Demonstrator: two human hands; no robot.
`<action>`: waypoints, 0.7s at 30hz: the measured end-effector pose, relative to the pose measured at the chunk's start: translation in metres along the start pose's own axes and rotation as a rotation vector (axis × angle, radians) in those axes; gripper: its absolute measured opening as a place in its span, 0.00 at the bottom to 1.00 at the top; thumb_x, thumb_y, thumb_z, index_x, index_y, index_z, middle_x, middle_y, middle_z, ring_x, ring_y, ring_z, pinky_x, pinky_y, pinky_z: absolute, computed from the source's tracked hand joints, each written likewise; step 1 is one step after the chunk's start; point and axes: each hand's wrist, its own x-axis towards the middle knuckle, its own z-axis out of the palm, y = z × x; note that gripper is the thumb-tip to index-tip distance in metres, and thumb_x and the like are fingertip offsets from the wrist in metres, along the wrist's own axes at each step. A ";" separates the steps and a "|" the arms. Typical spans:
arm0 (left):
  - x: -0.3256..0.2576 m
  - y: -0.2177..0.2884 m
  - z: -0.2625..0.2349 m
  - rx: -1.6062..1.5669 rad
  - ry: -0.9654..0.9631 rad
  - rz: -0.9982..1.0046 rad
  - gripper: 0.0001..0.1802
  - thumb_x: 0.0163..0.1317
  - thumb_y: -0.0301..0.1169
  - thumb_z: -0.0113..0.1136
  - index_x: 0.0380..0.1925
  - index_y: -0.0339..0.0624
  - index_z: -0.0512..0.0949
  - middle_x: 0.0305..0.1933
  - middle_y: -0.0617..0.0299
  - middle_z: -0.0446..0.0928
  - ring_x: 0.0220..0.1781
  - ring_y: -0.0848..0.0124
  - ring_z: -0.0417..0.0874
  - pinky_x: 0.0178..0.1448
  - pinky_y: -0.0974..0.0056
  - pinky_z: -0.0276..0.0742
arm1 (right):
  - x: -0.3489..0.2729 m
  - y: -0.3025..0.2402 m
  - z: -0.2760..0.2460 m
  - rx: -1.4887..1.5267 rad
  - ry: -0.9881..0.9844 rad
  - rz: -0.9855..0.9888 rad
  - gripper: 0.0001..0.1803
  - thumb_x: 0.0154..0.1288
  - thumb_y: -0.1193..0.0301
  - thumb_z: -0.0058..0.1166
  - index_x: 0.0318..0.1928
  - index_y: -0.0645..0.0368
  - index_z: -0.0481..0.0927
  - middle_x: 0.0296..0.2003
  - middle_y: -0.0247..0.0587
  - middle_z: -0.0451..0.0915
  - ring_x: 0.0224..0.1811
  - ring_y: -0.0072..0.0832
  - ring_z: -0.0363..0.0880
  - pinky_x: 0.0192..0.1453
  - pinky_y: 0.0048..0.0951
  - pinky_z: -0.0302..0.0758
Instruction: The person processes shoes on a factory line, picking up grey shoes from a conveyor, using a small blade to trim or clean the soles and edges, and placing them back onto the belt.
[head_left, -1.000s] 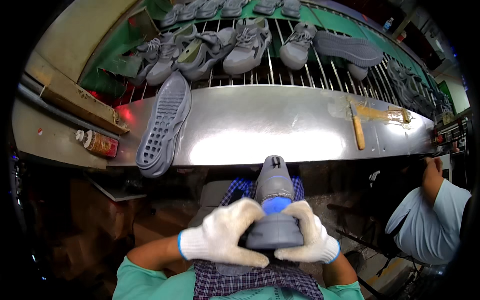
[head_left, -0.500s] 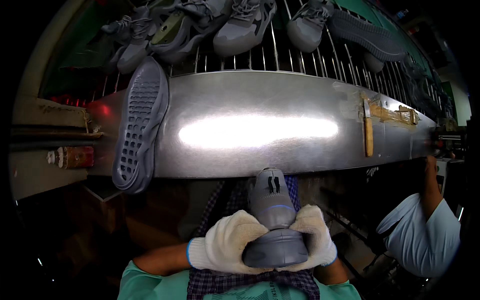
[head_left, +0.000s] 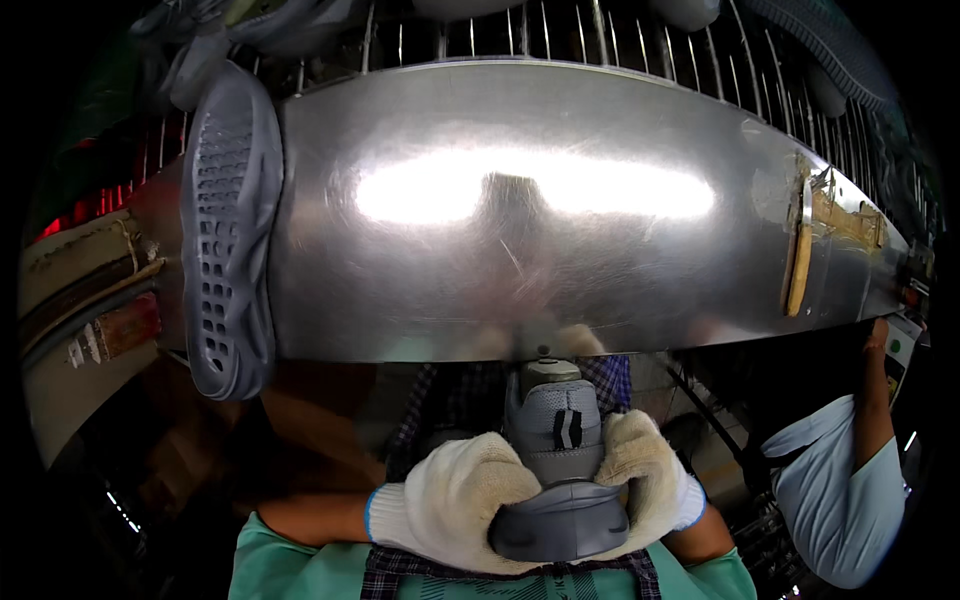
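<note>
1. The left hand (head_left: 455, 505), gloved, curls around one side of the grey sole (head_left: 560, 530), thumb pressed near its join with the grey upper (head_left: 562, 455).
2. The right hand (head_left: 648, 490), likewise gloved, clasps the opposite side.
3. Upper and sole are just before the bench's (head_left: 620, 310) near edge, about midway along.
4. A loose sole (head_left: 228, 250) lies toward the bench's left end.

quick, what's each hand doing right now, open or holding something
Left hand: closed, gripping the left side of the grey sole against the shoe upper.
Right hand: closed, gripping the same sole's right side.
</note>
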 end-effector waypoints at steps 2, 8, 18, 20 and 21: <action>-0.002 0.000 0.004 0.052 0.045 -0.028 0.29 0.43 0.44 0.88 0.37 0.41 0.82 0.36 0.56 0.79 0.27 0.65 0.82 0.26 0.63 0.76 | -0.002 0.005 0.000 0.039 -0.075 0.057 0.38 0.35 0.42 0.89 0.36 0.60 0.89 0.38 0.39 0.84 0.38 0.32 0.76 0.42 0.37 0.74; -0.009 -0.004 0.015 0.200 0.099 0.032 0.46 0.38 0.49 0.91 0.53 0.35 0.76 0.41 0.51 0.78 0.30 0.64 0.85 0.29 0.63 0.81 | 0.033 -0.020 -0.029 -0.146 -0.224 0.083 0.44 0.37 0.41 0.87 0.49 0.60 0.87 0.39 0.42 0.85 0.38 0.36 0.79 0.41 0.35 0.84; -0.008 -0.013 -0.037 0.203 0.013 0.122 0.48 0.56 0.45 0.81 0.71 0.32 0.72 0.51 0.56 0.80 0.43 0.70 0.83 0.51 0.63 0.83 | -0.046 0.087 0.021 -0.212 -0.203 0.292 0.51 0.69 0.43 0.66 0.79 0.62 0.63 0.68 0.51 0.78 0.69 0.40 0.79 0.73 0.43 0.79; 0.014 -0.022 -0.023 0.166 0.123 0.133 0.32 0.69 0.43 0.69 0.66 0.32 0.77 0.55 0.54 0.83 0.48 0.68 0.84 0.58 0.63 0.82 | -0.043 0.081 0.031 -0.102 -0.203 0.394 0.55 0.60 0.58 0.81 0.80 0.62 0.63 0.73 0.47 0.75 0.74 0.38 0.74 0.80 0.44 0.73; 0.031 -0.031 -0.011 -0.011 0.142 0.055 0.26 0.76 0.41 0.62 0.64 0.32 0.80 0.57 0.53 0.84 0.50 0.67 0.84 0.61 0.63 0.81 | -0.030 0.069 0.033 -0.191 -0.176 0.373 0.60 0.54 0.62 0.87 0.81 0.63 0.61 0.73 0.47 0.74 0.75 0.38 0.73 0.80 0.44 0.72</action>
